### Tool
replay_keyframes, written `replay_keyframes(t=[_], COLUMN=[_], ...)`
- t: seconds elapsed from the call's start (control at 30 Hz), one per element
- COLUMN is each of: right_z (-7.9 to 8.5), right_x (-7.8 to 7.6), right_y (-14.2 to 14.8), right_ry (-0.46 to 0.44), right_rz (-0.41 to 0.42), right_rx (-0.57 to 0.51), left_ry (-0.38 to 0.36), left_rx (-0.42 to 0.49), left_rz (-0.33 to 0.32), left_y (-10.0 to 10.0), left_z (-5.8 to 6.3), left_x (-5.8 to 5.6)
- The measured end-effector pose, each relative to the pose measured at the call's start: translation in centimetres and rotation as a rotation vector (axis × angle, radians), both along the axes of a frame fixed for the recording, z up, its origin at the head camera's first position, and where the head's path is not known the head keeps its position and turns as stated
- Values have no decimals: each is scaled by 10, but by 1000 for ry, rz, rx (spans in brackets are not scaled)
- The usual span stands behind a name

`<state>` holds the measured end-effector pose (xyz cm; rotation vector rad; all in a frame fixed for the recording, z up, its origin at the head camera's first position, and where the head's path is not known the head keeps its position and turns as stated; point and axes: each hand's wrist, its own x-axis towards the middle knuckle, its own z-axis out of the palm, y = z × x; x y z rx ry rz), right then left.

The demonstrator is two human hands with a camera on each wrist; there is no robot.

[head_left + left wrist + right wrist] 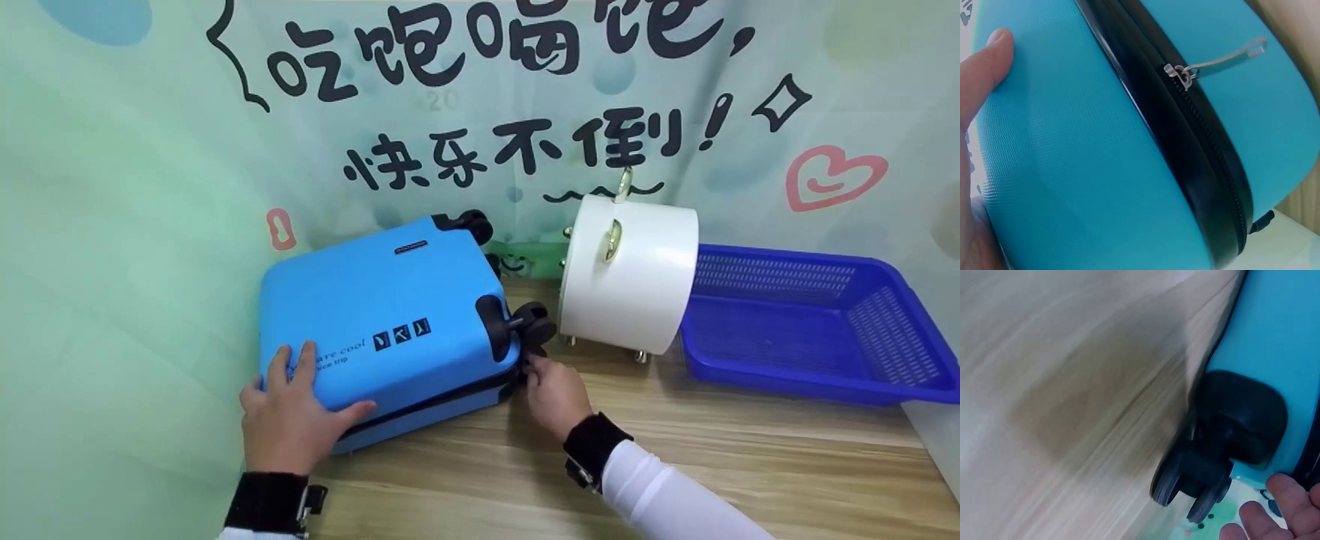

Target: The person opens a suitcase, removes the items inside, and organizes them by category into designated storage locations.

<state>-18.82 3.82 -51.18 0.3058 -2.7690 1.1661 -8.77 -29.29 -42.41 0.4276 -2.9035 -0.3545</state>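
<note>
A light blue hard-shell suitcase (375, 307) lies on its broad side, black wheels (532, 322) pointing right. My left hand (289, 416) rests on its top near the left front corner, fingers spread and thumb over the front edge. The left wrist view shows a metal zipper pull (1235, 59) on the black zipper seam (1207, 135) below. At the wheeled end, my right hand (559, 394) reaches to the seam's corner. In the right wrist view its fingers (1292, 506) look extended and apart beside the case; the thumb's contact is hidden.
A white round pot-like container (637, 277) with gold handles and small feet stands just right of the wheels. Beyond it sits a blue plastic basket (780, 386). A printed cloth (135, 225) lines the back and left of the wooden table (465, 480).
</note>
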Motion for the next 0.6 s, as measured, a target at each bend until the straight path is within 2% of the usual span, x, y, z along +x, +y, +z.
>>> replay_keyframes(t=[0.3, 0.6], right_z=[1, 0], right_x=[24, 28], right_y=[-8, -10], right_ry=[24, 4], right_rz=[80, 81], right_rx=[28, 48], left_ry=[12, 1], left_rx=[22, 48], left_rz=[-19, -35], left_y=[-6, -5], left_z=[7, 8], left_x=[-8, -10])
